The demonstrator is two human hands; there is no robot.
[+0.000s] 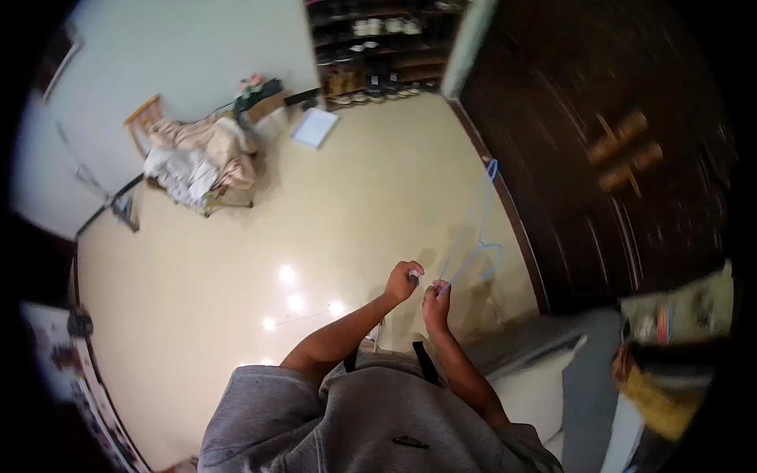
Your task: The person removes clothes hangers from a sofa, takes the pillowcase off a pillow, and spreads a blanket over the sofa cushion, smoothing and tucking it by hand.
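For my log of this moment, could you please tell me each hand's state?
Left hand: closed on a small white object, too blurred to identify.
Right hand: closed on a thin light-blue wire hanger.

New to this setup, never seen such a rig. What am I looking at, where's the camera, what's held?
No robot: a person's bare hands, seen from one head-worn camera looking forward and down.

The left hand pinches a small white thing, too blurred to name. The right hand holds a thin blue frame, probably a clothes hanger.

On the pale floor stand a chair heaped with fabric and, nearby, a flat white item. Beyond is a shoe rack; a dark door is at right.
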